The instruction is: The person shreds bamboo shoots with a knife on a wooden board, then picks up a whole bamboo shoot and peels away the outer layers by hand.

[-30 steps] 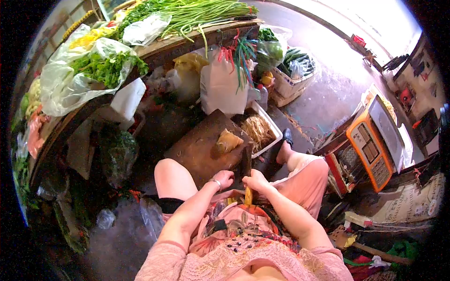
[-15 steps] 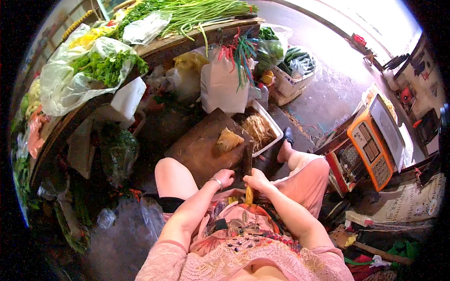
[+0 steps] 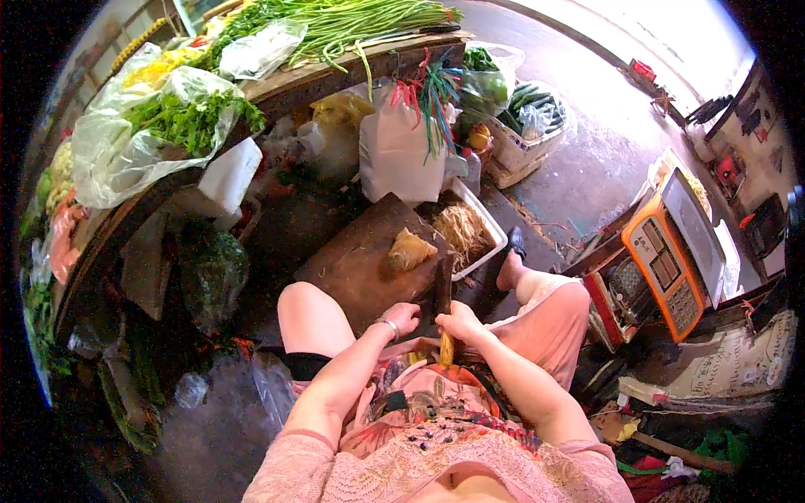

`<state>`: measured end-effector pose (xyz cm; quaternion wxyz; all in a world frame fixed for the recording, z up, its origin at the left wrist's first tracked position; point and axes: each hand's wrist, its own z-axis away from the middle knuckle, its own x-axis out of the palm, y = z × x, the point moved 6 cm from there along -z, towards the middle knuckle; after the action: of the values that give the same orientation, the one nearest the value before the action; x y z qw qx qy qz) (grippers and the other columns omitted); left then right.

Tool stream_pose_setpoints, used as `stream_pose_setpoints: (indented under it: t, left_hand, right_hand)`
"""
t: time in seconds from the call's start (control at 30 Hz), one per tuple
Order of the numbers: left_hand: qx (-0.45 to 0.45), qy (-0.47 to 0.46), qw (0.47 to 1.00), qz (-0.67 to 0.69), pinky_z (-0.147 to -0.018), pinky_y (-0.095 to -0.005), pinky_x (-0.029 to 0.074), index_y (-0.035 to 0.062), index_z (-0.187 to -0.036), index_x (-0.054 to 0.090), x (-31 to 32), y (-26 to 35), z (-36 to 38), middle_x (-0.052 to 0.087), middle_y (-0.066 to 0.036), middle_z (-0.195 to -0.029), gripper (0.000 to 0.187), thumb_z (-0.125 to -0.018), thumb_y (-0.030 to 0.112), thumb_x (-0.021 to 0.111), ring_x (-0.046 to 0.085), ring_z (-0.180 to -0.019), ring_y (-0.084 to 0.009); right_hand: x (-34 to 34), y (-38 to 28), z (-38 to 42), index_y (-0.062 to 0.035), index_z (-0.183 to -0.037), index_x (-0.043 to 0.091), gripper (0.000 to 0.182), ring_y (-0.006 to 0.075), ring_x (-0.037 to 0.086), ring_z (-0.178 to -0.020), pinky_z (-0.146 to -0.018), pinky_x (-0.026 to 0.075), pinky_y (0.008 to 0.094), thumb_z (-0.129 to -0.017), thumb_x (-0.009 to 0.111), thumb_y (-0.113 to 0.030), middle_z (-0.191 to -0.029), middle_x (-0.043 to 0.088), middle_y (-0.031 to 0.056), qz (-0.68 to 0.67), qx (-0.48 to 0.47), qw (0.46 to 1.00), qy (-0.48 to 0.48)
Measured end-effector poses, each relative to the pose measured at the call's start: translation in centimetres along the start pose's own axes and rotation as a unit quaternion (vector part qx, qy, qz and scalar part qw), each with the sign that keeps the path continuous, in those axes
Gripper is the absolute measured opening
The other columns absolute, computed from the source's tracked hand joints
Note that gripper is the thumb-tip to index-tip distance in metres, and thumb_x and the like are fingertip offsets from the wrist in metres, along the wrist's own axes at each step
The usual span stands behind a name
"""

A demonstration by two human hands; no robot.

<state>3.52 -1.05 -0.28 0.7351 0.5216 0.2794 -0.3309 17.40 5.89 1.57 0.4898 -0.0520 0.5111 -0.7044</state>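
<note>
A knife with a dark blade (image 3: 442,289) and a yellowish handle (image 3: 447,348) points away from my lap. My right hand (image 3: 459,321) is closed around it where handle and blade meet. Just left of it, my left hand (image 3: 402,317) is curled at the near edge of a brown wooden board (image 3: 344,268); whether anything is in its fingers is hidden. Toward the board's far right lies a tan, tapered lump (image 3: 411,249), possibly a piece of bamboo shoot, touched by neither hand. A white tub (image 3: 501,239) of pale shreds (image 3: 461,228) stands beside the board.
An orange scale (image 3: 662,260) stands at right. Left and ahead, a raised stall edge (image 3: 293,80) carries long beans (image 3: 360,29) and bagged greens (image 3: 189,121). A white bag (image 3: 402,155) stands beyond the board, with a crate of cucumbers (image 3: 528,155) farther off.
</note>
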Motion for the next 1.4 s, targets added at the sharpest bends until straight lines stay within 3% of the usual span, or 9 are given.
stream_pose_setpoints:
  t: [1.4]
  left_hand:
    - [-0.014, -0.014, 1.0, -0.023, -0.08, -0.0428, 0.047, 0.0057, -0.091, 0.061, 0.4, -0.3, -0.3, 0.061, -0.019, -0.095, 0.024, -0.072, 0.018, 0.052, 0.057, -0.093, -0.0358]
  right_hand:
    - [-0.3, -1.0, 0.3, 0.0055, -0.082, 0.057, 0.026, 0.0256, 0.062, -0.066, -0.063, 0.048, 0.0351, -0.071, 0.059, -0.018, -0.069, 0.062, 0.0149, 0.037, -0.038, 0.999, -0.002]
